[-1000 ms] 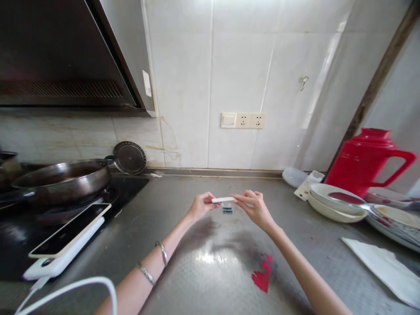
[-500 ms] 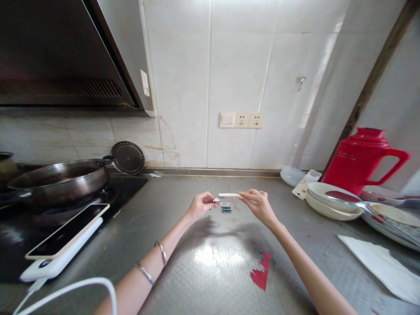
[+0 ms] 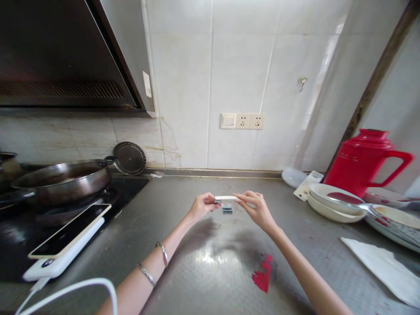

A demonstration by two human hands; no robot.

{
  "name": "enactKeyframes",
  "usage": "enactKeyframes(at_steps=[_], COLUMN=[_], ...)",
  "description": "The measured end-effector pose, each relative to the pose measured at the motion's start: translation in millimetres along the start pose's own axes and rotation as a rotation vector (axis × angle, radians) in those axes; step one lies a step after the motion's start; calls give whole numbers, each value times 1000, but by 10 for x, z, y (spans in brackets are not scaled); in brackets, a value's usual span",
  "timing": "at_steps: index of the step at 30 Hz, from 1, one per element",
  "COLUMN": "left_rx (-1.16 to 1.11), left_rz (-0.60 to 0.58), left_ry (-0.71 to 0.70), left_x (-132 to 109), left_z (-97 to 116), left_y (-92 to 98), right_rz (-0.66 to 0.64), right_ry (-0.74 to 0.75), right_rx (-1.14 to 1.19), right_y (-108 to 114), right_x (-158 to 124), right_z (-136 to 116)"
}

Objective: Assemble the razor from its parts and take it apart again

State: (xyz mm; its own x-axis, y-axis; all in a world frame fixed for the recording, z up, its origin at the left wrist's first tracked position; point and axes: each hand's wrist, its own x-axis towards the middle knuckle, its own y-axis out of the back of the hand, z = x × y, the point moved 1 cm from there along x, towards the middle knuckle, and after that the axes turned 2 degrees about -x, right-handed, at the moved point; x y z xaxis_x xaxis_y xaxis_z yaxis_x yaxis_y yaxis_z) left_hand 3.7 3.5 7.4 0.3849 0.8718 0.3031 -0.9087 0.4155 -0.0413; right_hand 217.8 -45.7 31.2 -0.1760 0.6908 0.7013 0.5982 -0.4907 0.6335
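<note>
At upper left, a dark range hood (image 3: 65,57); beneath, a metal pan (image 3: 77,186) on a black hob (image 3: 136,186). At lower left, a phone (image 3: 70,232) lying on a white device (image 3: 37,269), with a white cable (image 3: 78,282) curving along the bottom. Behind the pan's handle, a round dark disc (image 3: 130,158), leaning against the tiled wall (image 3: 183,87). Wears two silver bangles (image 3: 147,274) on the left forearm. Pinches a small black-and-white piece (image 3: 218,201) in the left hand (image 3: 201,206), just below frame centre. Bridges the gap between hands with a white strip (image 3: 225,198), nearly level; cannot tell of any left-finger grip on it. Directly under it in the frame, two small dark teal pieces (image 3: 227,210) on the steel counter (image 3: 167,188). Grips the strip's right end in the right hand (image 3: 257,209). At lower centre-right, a torn red scrap (image 3: 263,275). At right, stacked bowls (image 3: 337,214) before a red flask (image 3: 361,166); at lower right, white paper (image 3: 380,267).
</note>
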Motion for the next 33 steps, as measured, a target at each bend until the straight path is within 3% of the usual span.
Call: enactKeyframes(at_steps=[7, 13, 20, 25, 30, 33], left_rx=[-24, -35, -47, -47, -77, -68], left_rz=[22, 23, 22, 0, 27, 81], left_ry=[15, 14, 32, 21, 60, 103], left_x=[-21, -19, -41, -40, -39, -47], left_z=[41, 39, 38, 35, 70, 97], left_y=[-14, -17, -32, -33, -14, -25], right_rz=[33, -30, 18, -18, -4, -35], right_ry=[-53, -5, -41, -6, -89, -143], right_rx=[4, 75, 60, 93, 166, 230], right_y=[2, -9, 6, -10, -9, -41], right_x=[-9, 2, 0, 0, -12, -12], right_z=[63, -32, 41, 59, 223, 168])
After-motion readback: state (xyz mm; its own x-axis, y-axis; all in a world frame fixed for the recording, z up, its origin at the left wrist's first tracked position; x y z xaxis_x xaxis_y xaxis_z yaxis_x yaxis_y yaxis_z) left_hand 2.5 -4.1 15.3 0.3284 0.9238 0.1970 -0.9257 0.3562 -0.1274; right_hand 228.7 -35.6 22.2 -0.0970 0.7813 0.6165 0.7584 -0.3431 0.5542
